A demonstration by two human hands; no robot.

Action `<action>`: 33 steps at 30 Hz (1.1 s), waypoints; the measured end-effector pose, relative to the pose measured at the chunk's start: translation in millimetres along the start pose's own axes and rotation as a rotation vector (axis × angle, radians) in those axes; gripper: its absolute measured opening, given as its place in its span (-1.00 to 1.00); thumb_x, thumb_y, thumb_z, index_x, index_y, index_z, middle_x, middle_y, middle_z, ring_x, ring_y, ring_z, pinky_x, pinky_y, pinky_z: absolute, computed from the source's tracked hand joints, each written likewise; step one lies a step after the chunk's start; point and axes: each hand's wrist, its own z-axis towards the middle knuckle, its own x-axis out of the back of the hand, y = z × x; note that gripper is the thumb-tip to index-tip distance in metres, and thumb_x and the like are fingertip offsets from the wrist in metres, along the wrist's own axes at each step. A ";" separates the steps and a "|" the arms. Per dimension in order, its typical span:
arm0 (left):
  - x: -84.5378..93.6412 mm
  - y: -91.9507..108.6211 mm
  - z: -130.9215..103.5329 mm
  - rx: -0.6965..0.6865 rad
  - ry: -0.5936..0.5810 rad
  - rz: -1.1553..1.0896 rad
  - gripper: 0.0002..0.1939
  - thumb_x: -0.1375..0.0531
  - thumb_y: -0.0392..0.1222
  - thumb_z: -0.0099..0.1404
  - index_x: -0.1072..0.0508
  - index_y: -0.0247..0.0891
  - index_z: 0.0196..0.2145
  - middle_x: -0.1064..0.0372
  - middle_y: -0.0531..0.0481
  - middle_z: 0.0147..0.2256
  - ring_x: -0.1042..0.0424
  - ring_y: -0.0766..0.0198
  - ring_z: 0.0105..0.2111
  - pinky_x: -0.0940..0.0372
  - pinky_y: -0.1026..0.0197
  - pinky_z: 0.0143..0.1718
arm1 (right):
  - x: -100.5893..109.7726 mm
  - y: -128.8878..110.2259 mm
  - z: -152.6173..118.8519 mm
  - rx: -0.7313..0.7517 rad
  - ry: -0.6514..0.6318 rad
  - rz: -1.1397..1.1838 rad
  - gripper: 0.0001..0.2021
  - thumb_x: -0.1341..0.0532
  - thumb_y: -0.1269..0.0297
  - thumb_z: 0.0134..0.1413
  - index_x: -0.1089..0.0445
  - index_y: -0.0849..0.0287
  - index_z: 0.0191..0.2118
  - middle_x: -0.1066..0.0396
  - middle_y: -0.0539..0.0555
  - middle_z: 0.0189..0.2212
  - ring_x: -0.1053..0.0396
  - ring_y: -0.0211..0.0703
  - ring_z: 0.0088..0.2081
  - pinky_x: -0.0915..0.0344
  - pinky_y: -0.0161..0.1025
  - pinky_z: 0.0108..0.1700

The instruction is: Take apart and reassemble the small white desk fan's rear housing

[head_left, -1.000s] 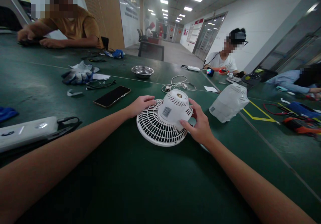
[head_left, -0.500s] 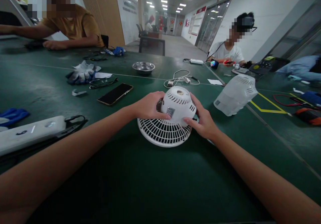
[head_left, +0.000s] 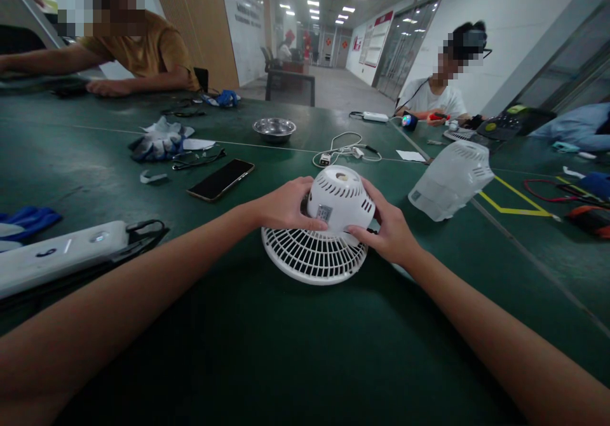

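A white slotted motor housing (head_left: 339,198) with a small printed label sits over a round white fan grille (head_left: 312,262) on the green table (head_left: 267,350). My left hand (head_left: 290,205) grips the housing from the left, thumb across its front near the label. From the right, my right hand (head_left: 386,230) wraps round its other side, thumb at the lower front edge. A small dark knob or screw shows beside the right thumb. The fingertips behind the housing are hidden. Right of my hands lies a translucent white plastic piece (head_left: 450,181).
A phone (head_left: 222,180), gloves (head_left: 159,141), a metal bowl (head_left: 274,130) and a white cable (head_left: 345,151) lie beyond my hands. A white power bank-like device (head_left: 61,254) is at left. Two people (head_left: 157,51) (head_left: 431,98) sit across the table.
The view has shifted slightly. Both hands keep their hold on the housing, and the grille shows a little lower and wider below it.
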 end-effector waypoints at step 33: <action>-42.7 -8.8 2.9 -0.245 0.250 -0.028 0.46 -0.48 0.34 0.05 0.41 0.03 0.54 0.20 -0.34 0.53 -0.13 -0.46 0.41 -0.14 -0.45 0.35 | 5.2 -1.5 -8.0 -0.090 -0.146 0.258 0.07 -0.37 0.04 0.15 0.33 -0.12 0.57 -0.58 0.10 -0.16 -0.56 0.06 -0.36 -0.57 0.04 -0.37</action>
